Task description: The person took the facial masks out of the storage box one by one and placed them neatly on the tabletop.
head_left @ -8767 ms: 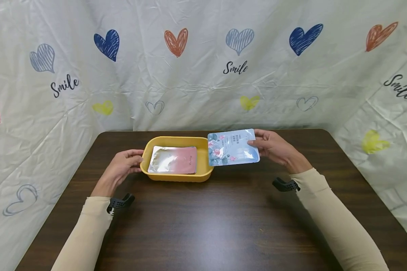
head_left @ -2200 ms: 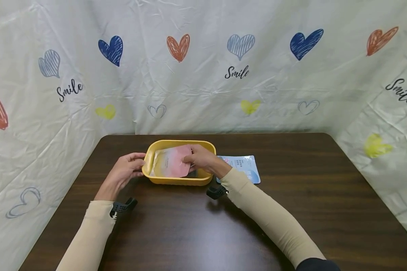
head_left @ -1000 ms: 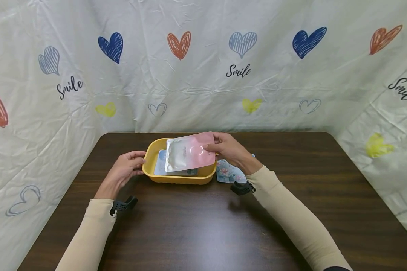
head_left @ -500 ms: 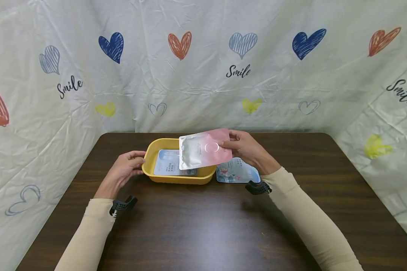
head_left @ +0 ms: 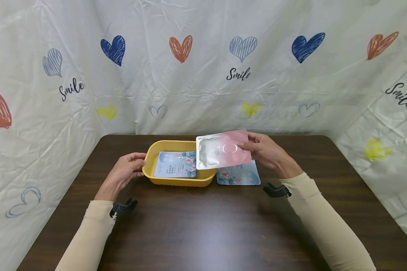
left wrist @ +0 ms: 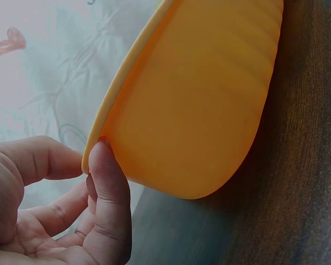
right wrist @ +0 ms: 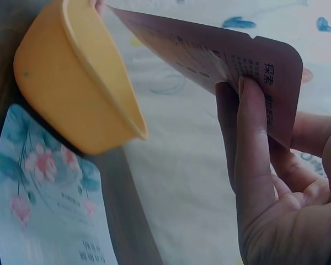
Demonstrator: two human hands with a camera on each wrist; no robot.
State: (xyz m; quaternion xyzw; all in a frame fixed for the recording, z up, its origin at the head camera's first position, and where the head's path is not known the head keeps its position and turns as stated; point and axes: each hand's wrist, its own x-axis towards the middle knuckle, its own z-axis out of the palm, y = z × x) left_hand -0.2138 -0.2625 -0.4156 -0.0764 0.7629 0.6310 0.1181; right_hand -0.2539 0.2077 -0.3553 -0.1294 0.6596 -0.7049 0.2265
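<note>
In the head view my left hand (head_left: pixel 123 171) is at the left end of a yellow plastic basket (head_left: pixel 179 182). Its thumb and fingers pinch the rim, as the left wrist view confirms. My right hand (head_left: pixel 271 154) grips a pink-and-silver face mask packet (head_left: pixel 220 149) by its right edge, thumb on top and fingers beneath. The packet is held up, overlapping the basket's right end. Inside the basket lies a blue flowered packet (head_left: pixel 176 165). Another blue flowered packet (head_left: pixel 239 175) is flat on the table just right of the basket, partly covered by the pink one in this view.
The dark wooden table (head_left: pixel 203 226) reaches back to a white curtain (head_left: pixel 203 82) printed with hearts and words. A black strap (head_left: pixel 122 206) sits on the left wrist and another (head_left: pixel 277 190) on the right.
The blue packet once in my right hand now lies on the table. My right hand has lifted the pink packet from the basket and carried it rightward, uncovering a blue one. My left hand stays put.
</note>
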